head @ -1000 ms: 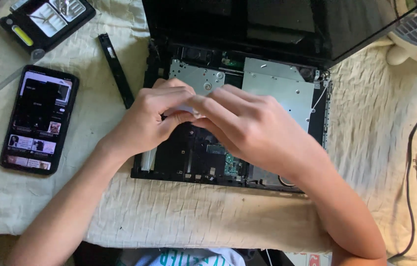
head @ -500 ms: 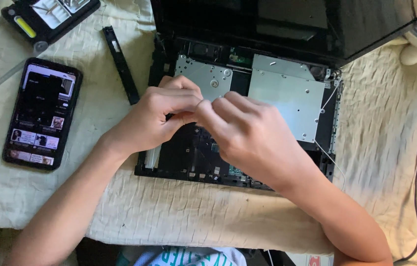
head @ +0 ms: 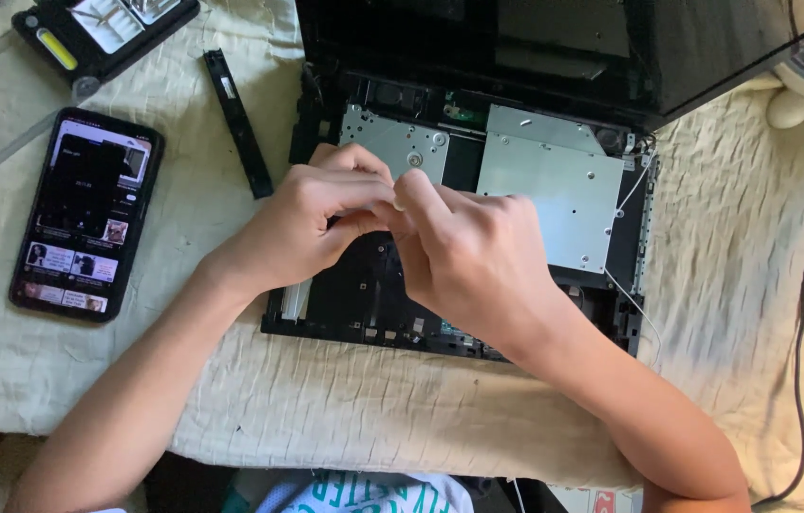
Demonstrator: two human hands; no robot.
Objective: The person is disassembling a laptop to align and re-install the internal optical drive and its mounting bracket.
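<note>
A: The opened laptop base (head: 554,190) lies on the cloth-covered tabletop (head: 734,313); a careless pull could snap its thin white wire (head: 632,185).

B: The left hand (head: 312,228) and right hand (head: 473,256) pinch together over it; what they grip is hidden.

Cream wrinkled cloth (head: 725,313) covers the table — daylight bright, floor dark below.

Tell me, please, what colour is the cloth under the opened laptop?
Pale cream cloth, wrinkled, seen in the head view.
</note>
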